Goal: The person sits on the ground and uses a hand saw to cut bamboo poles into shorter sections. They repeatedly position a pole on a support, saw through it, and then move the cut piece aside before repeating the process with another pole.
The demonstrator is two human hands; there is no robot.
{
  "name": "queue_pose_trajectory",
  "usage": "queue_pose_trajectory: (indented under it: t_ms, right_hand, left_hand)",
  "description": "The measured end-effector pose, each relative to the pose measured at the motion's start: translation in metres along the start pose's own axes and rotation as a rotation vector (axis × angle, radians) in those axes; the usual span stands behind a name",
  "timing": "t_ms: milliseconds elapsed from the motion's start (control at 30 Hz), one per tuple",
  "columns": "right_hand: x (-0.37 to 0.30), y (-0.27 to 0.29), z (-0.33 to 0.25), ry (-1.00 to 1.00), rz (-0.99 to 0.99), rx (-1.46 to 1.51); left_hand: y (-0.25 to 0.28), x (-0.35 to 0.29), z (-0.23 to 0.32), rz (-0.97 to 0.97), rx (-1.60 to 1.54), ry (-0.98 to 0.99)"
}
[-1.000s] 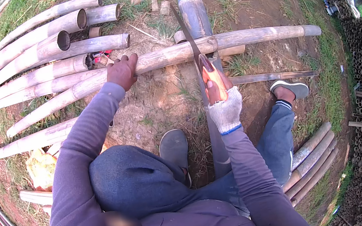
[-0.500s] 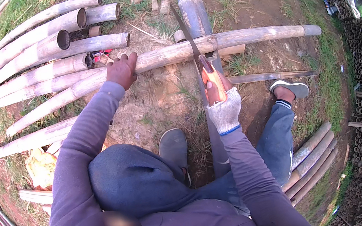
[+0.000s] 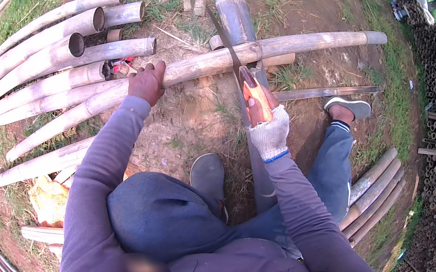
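Brown dirt ground [image 3: 164,131] with green grass [image 3: 398,75] lies below; a long, round, tan bamboo pole [image 3: 197,67] lies across a thick grey bamboo log [image 3: 236,19]; the bare left hand [image 3: 146,83] curls its fingers over the pole; the white-gloved right hand [image 3: 270,127] squeezes the orange wooden handle [image 3: 260,104] of a thin dark metal saw [image 3: 235,59] — its blade is on the pole; this looks like sawing — the next stroke likely needs a steady pole.

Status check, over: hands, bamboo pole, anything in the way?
Left hand on the bamboo pole, apart from the saw blade. Gloved right hand gripping saw handle, blade across pole. Thicker bamboo crosswise beneath, near the blade.
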State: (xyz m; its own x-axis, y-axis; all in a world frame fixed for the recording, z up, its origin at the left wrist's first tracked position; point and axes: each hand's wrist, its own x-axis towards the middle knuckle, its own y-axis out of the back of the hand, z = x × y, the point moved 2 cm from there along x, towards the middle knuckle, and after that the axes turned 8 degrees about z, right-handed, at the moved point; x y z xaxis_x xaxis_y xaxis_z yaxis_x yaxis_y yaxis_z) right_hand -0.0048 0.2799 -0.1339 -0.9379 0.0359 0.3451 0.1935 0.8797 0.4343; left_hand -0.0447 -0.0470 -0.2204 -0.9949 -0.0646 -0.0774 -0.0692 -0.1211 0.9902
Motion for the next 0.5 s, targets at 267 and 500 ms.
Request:
queue_pose_trajectory:
  t_ms: [267,500]
  right_hand:
    - [-0.117,0.092,0.0,-0.322,-0.184,0.171]
    - [0.01,-0.003,-0.005,-0.003,0.006,-0.034]
  left_hand:
    - [0.002,-0.006,-0.01,-0.018,0.028,0.018]
    - [-0.003,0.003,-0.002,0.012,0.001,-0.01]
